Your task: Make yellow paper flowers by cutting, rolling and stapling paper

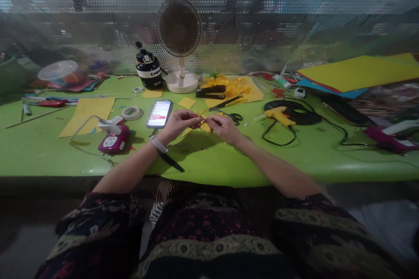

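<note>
My left hand (pixel 180 123) and my right hand (pixel 225 127) meet above the middle of the table, fingertips almost touching. Both are closed in a pinch on a small piece of yellow paper (pixel 205 127), whose exact shape is too small to make out. More yellow scraps lie beneath and around it. Black-handled scissors (pixel 236 117) rest just beyond my right hand. A phone (pixel 159 114) with a lit screen lies flat beside my left hand. Behind the hands, a black stapler (pixel 210 91) stands close to a heap of crumpled yellow paper pieces (pixel 234 85).
A white fan (pixel 182 82) and a black bottle (pixel 149 69) stand at the back. Left are a tape roll (pixel 131 113) and a purple power adapter (pixel 113 141). A yellow glue gun (pixel 280 115) with a black cord lies right, before stacked coloured sheets (pixel 360 73).
</note>
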{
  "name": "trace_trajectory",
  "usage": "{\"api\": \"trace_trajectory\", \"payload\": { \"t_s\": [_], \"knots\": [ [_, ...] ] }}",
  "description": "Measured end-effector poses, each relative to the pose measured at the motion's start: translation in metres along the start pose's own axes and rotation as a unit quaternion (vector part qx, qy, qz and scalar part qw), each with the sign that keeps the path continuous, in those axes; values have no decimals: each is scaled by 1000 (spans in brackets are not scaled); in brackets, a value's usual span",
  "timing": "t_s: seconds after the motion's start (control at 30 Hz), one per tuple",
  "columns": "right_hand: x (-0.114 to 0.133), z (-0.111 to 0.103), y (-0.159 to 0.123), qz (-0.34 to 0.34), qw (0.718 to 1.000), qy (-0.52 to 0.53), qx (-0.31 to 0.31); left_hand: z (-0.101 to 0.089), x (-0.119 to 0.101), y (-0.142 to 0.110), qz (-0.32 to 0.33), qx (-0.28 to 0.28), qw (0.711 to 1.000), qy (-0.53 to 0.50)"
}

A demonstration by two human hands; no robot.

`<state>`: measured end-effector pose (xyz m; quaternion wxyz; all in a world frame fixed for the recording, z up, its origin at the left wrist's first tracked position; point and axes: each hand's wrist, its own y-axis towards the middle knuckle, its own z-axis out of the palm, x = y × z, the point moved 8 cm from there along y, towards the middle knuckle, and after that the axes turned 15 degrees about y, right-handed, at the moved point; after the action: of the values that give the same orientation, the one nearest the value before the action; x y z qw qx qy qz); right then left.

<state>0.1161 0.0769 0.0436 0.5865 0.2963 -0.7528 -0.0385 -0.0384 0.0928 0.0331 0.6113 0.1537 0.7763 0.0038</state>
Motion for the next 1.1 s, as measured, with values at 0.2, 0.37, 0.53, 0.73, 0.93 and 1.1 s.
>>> {"api": "trace_trajectory", "payload": {
  "t_s": [0.2,0.37,0.53,0.73,0.93,1.1],
  "knots": [
    [-7,3,0,35,998,40,19,0,0,1,14,13,1000,-2],
    [-12,9,-2,76,991,104,43,-1,4,1,16,12,1000,-10],
    [-20,14,-3,118,978,157,65,2,8,0,-8,27,999,-36],
    [-19,12,-3,94,984,149,35,1,5,-1,-14,-6,999,-46],
    [-8,5,-3,37,996,83,-21,-1,4,-2,6,-44,998,-53],
    [-11,2,-2,45,994,100,-30,0,7,-2,3,-38,998,-48]
  ]
}}
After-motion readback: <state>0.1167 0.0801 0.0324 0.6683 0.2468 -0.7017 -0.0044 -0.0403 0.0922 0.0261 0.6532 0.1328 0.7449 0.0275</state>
